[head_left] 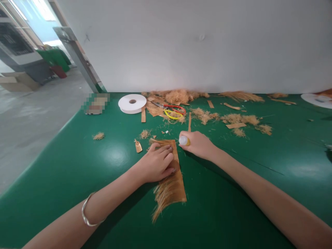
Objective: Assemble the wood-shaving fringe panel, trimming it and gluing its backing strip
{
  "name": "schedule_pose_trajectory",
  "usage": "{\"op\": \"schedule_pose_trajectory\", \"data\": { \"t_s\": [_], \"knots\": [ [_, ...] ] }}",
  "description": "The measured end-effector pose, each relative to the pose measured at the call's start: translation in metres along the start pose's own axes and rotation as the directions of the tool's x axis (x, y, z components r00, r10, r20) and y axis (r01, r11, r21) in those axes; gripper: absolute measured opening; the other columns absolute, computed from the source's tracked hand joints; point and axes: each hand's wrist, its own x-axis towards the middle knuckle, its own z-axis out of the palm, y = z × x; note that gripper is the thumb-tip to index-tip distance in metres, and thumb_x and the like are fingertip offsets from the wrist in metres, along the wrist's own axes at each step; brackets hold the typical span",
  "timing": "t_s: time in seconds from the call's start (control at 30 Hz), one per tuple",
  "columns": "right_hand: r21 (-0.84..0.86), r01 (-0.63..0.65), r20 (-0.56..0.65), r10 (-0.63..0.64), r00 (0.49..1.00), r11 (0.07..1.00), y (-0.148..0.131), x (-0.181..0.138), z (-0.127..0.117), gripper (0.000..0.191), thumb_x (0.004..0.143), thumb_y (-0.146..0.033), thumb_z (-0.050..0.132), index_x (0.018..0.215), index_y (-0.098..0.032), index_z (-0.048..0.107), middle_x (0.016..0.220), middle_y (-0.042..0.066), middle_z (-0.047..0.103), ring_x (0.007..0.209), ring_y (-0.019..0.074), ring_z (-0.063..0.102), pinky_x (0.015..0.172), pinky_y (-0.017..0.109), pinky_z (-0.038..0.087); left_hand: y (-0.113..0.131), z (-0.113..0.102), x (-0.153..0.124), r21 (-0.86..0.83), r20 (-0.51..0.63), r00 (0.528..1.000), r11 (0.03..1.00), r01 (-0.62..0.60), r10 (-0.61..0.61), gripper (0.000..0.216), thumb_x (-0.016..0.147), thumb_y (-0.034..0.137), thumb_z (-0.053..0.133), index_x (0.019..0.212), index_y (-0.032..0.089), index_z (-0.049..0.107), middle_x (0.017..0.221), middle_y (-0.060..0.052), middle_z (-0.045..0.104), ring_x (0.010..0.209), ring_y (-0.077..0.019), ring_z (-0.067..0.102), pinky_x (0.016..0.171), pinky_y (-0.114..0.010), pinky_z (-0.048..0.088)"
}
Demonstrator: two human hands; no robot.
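My left hand (158, 162) lies on a brown fringed strip (181, 186), its fingers bent a little and spread, the tips pressing on the sheet. Loose tan fibres (166, 193) fan out from the strip's left side and lower end. Just beyond the strip's upper right corner, my right hand (198, 144) is closed around a yellow thing with a round, whitish end (183, 140). That end faces me; the rest is hidden in the fist, so its kind cannot be made out. A narrow brown strip (190, 121) lies directly behind this hand.
Red-and-yellow-handled scissors (173, 116) lie by a white reel (132, 103) and a fibre heap (178, 96) along the grey wall (197, 52). Fibre tufts (241, 119) and brown scraps (138, 146) are scattered over the green table (77, 173). A blurred-out item (95, 103) sits far left.
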Motion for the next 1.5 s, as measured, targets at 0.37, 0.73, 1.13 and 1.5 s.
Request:
{"op": "schedule_pose_trajectory", "data": {
  "t_s": [0.37, 0.73, 1.13, 1.5],
  "knots": [
    [-0.089, -0.224, -0.144, 0.21, 0.967, 0.971, 0.024, 0.003, -0.021, 0.01, 0.075, -0.031, 0.053, 0.08, -0.022, 0.053, 0.069, 0.003, 0.061, 0.059, 0.0166, 0.051, 0.048, 0.023, 0.025, -0.002, 0.0, 0.0, -0.071, -0.032, 0.999, 0.997, 0.02, -0.022, 0.023, 0.091, 0.032, 0.042, 0.094, 0.014, 0.056, 0.125, -0.017, 0.057, 0.118, -0.0266, 0.052, 0.094, -0.046, 0.036],
    [-0.141, -0.35, -0.316, 0.293, 0.903, 0.926, 0.078, 0.002, -0.046, 0.011, 0.071, -0.027, 0.056, 0.081, -0.021, 0.058, 0.073, 0.005, 0.063, 0.062, 0.0187, 0.053, 0.049, 0.025, 0.027, -0.002, 0.001, 0.0, -0.032, -0.08, 0.997, 0.999, 0.01, -0.012, 0.02, 0.092, 0.027, 0.039, 0.089, 0.015, 0.055, 0.121, -0.015, 0.06, 0.116, -0.0242, 0.053, 0.095, -0.045, 0.035],
    [-0.11, -0.427, -0.357, 0.365, 0.86, 0.898, 0.09, -0.002, -0.055, 0.014, 0.073, -0.03, 0.056, 0.084, -0.02, 0.058, 0.077, 0.007, 0.062, 0.068, 0.0215, 0.054, 0.05, 0.027, 0.029, -0.002, 0.0, -0.001, 0.013, -0.138, 0.99, 1.0, -0.007, 0.009, 0.022, 0.093, 0.023, 0.036, 0.087, 0.016, 0.056, 0.113, -0.012, 0.064, 0.111, -0.0209, 0.056, 0.095, -0.042, 0.032],
    [0.892, 0.1, -0.319, 0.458, 0.83, 0.441, 0.065, -0.002, -0.072, 0.024, 0.066, -0.019, 0.062, 0.083, -0.022, 0.046, 0.071, -0.002, 0.046, 0.059, 0.0106, 0.047, 0.061, 0.03, 0.041, -0.003, 0.002, -0.001, 0.078, -0.236, 0.97, 0.996, -0.048, 0.065, 0.021, 0.091, 0.022, 0.039, 0.081, 0.016, 0.056, 0.1, -0.009, 0.068, 0.098, -0.0196, 0.061, 0.091, -0.04, 0.035]
  ]
}}
